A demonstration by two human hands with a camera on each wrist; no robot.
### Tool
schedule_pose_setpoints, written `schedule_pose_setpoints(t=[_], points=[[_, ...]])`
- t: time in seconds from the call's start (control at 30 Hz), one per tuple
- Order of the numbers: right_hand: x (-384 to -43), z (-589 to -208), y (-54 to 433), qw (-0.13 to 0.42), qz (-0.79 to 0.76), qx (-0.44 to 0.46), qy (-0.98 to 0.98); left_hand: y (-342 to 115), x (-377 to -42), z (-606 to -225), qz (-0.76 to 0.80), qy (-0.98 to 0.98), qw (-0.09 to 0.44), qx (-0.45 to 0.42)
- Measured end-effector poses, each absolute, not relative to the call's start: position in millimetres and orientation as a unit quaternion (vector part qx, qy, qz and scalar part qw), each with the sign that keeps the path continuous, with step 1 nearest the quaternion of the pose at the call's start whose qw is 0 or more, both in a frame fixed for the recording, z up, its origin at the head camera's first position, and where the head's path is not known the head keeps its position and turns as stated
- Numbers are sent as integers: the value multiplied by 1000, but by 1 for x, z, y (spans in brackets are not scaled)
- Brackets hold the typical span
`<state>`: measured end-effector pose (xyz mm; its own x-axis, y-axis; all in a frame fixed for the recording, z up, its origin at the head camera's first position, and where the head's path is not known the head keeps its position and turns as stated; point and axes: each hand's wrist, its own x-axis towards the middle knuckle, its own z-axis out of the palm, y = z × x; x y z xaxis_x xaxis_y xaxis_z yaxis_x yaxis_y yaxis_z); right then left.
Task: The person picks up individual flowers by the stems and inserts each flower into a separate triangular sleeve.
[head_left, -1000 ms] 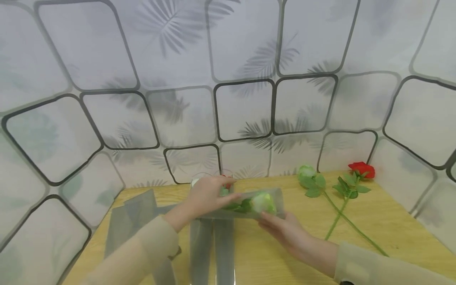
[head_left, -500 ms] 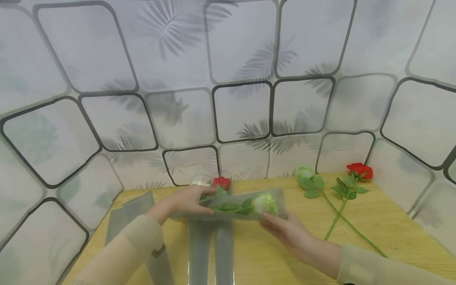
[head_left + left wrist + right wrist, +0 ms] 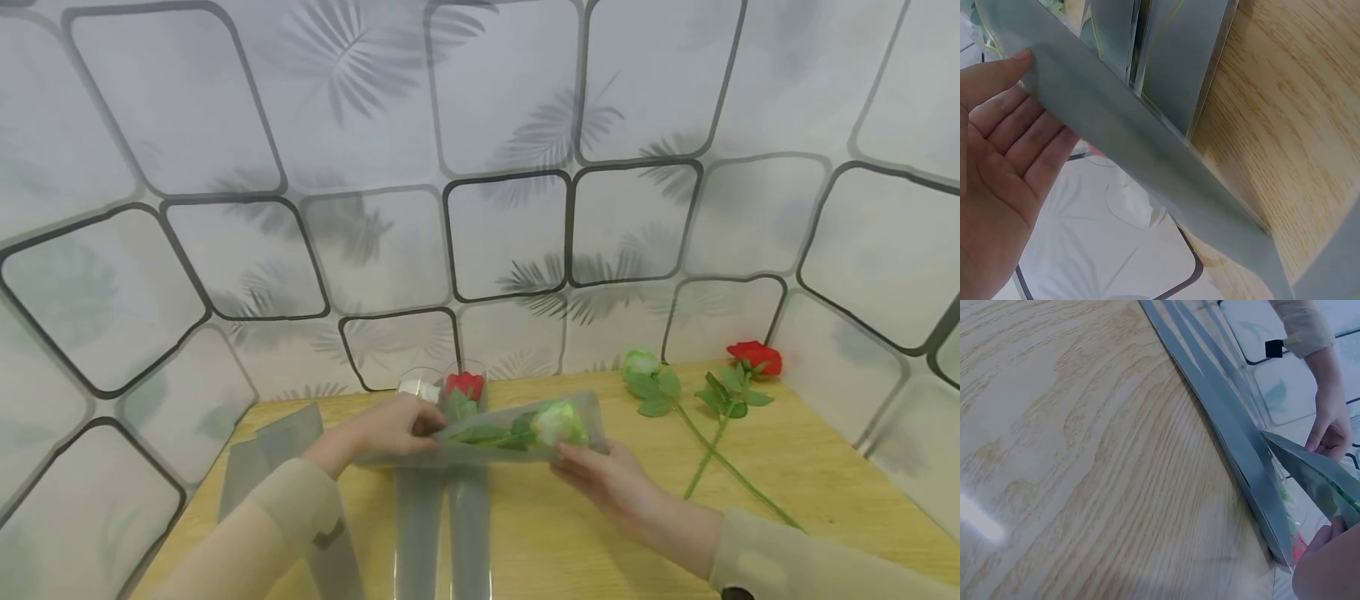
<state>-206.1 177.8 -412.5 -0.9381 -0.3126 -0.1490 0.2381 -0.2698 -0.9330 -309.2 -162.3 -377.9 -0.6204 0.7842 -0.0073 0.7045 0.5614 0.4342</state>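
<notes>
A pale green-white artificial rose (image 3: 558, 423) lies inside a grey translucent flower sleeve (image 3: 480, 454), held crosswise above the table. My right hand (image 3: 626, 496) grips the sleeve at its wide end, beside the bloom. Farther along, my left hand (image 3: 393, 427) pinches the sleeve's upper edge; in the left wrist view the thumb (image 3: 1019, 59) lies on the film and the fingers pass behind it. Under the held sleeve lie two more sleeved roses, one red (image 3: 465, 386) and one white (image 3: 420, 390).
Flat grey sleeves (image 3: 251, 467) lie on the left of the wooden table (image 3: 555, 533). To the right, a loose green-white rose (image 3: 642, 372) and a loose red rose (image 3: 753, 357) have crossed stems. A patterned wall (image 3: 510, 233) stands behind the table.
My left hand has moved left along the sleeve, away from the bloom, uncovering the red rose behind and then the white one. My right hand stays at the wide end.
</notes>
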Motion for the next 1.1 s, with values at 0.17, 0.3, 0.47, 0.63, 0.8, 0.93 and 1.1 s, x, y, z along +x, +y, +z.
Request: schedule_pose_setpoints(t=[0.17, 0.3, 0.47, 0.63, 0.8, 0.93, 1.1], points=[[-209, -406, 177, 167, -792, -19, 587, -162, -309, -375, 215, 872, 106, 426], [-215, -395, 179, 157, -789, -10, 594, -160, -307, -372, 216, 873, 92, 427], [-233, -376, 184, 138, -811, -11, 569, -152, -303, -364, 223, 867, 65, 442], [-253, -357, 187, 112, -830, -2, 546, -140, -297, -354, 226, 866, 60, 442], [-265, -350, 182, 97, -826, -2, 555, -125, -291, -348, 227, 874, 43, 427], [-266, -354, 170, 107, -800, -3, 590, -110, -286, -344, 240, 875, 18, 421], [-267, -361, 155, 120, -725, -26, 678, -91, -278, -342, 294, 890, 33, 347]])
